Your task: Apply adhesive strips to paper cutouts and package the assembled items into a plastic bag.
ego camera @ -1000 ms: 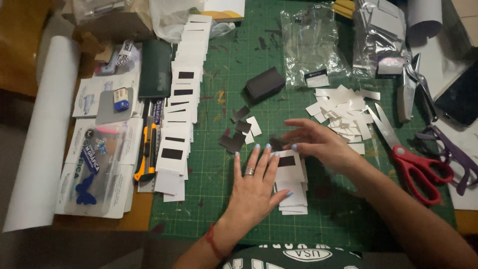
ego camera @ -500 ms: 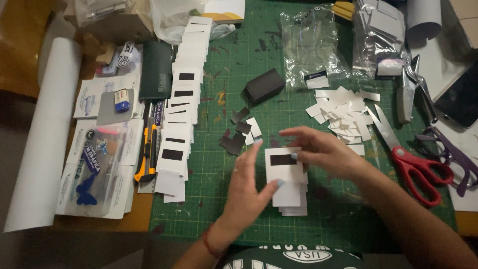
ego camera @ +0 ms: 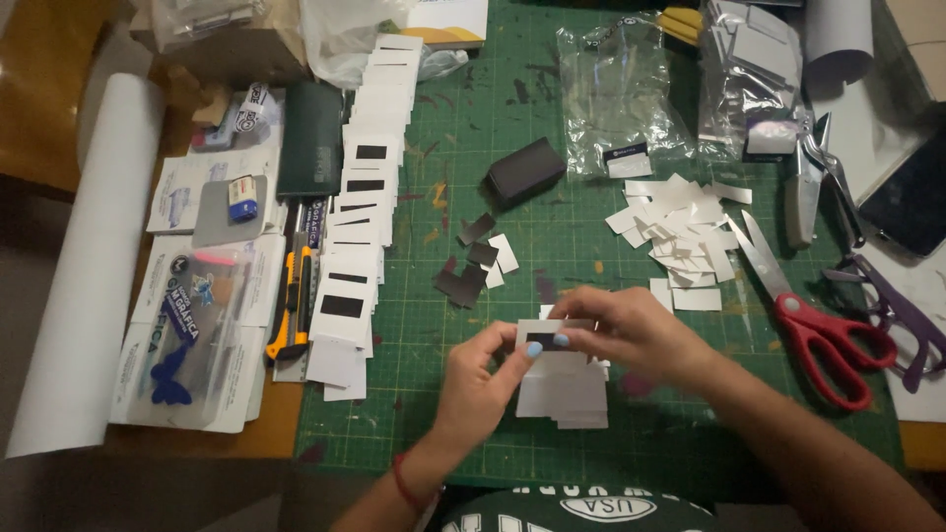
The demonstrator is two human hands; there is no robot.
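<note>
Half a second ago the white card with the dark strip was held flat over the small stack; it is now lifted clear of it and pinched from both sides. The left hand (ego camera: 483, 379) comes up from the near edge of the desk, palm turned inward, its fingers clamped on the left end of the card (ego camera: 548, 335), thumb on top. The right hand (ego camera: 631, 330) reaches in from the near right corner, fingers curled and closed on the card's right end (its thumb is hidden). The stack of white cards (ego camera: 564, 394) lies just below, on the green cutting mat (ego camera: 552, 197). Toward the left edge lie a white paper roll (ego camera: 94, 256), a yellow utility knife (ego camera: 293, 305) and a long row of cards with dark strips (ego camera: 360, 207). Beyond the hands sit dark scraps (ego camera: 468, 271) and a small dark box (ego camera: 525, 170); further right, a heap of white slips (ego camera: 680, 227) and red scissors (ego camera: 818, 325).
</note>
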